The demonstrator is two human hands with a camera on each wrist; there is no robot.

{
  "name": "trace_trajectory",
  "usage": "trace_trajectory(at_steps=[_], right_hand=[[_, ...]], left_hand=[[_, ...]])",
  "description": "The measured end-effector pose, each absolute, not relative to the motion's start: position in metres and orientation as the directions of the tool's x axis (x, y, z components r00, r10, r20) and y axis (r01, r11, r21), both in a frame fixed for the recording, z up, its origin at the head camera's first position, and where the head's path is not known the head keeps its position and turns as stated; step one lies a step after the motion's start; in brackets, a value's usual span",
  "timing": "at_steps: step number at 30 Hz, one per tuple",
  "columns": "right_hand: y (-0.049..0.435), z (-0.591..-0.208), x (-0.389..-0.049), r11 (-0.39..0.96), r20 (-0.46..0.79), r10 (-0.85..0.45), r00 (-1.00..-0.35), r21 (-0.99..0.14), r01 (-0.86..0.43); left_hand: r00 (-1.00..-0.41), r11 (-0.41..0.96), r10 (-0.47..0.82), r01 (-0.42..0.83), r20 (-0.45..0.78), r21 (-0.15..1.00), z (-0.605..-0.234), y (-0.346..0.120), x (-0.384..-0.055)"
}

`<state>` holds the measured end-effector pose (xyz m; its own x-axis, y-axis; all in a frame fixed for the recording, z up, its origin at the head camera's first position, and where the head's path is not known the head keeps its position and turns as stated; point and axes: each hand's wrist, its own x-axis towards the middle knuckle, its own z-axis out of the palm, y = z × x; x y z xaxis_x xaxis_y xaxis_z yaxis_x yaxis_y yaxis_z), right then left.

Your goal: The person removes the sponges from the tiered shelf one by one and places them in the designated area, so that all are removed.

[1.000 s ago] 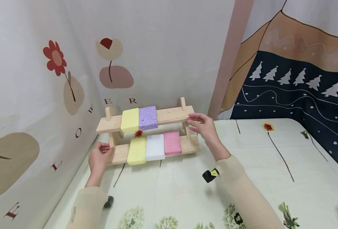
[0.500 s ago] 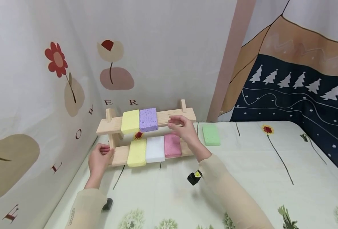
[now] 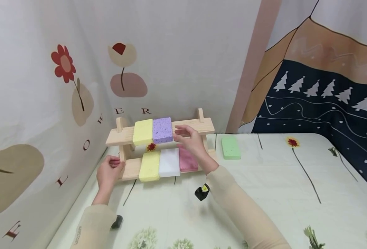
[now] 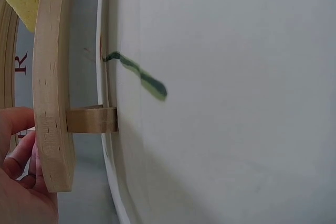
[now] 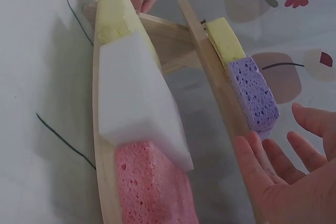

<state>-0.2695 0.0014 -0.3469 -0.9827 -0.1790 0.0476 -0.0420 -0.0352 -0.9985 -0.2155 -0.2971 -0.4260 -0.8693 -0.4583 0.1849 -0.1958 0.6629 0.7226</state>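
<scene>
A two-tier wooden shelf [image 3: 130,168] stands at the back left. Its upper plank carries a yellow sponge [image 3: 142,132] and a speckled purple sponge [image 3: 163,130], side by side. Along the lower plank sit another yellow sponge [image 3: 149,166], a white sponge [image 3: 169,162] and a pink sponge [image 3: 188,161]. My left hand [image 3: 109,174] grips the shelf at its lower left end, fingers curled by the upright. With fingers spread, my right hand [image 3: 192,143] is at the right edge of the purple sponge, partly covering the pink one in the head view; its palm holds nothing in the right wrist view.
A green sponge [image 3: 231,147] lies on the flower-print tablecloth [image 3: 264,180], right of the shelf. A pale printed curtain [image 3: 183,62] hangs close behind the shelf, with a dark tree-print cloth [image 3: 320,100] at the back right.
My right hand has moved left from the shelf's right end to the purple sponge, uncovering the green sponge. The left hand has stayed at the lower left end.
</scene>
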Motion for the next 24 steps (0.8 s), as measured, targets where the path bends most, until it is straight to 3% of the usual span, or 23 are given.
trace_trajectory(at_steps=[24], right_hand=[[-0.020,-0.355,-0.278,-0.154,0.038,-0.086,-0.996,-0.988,-0.024]], left_hand=[[-0.872,0.660,-0.457,-0.201,0.175,0.724,-0.426,-0.296,-0.218]])
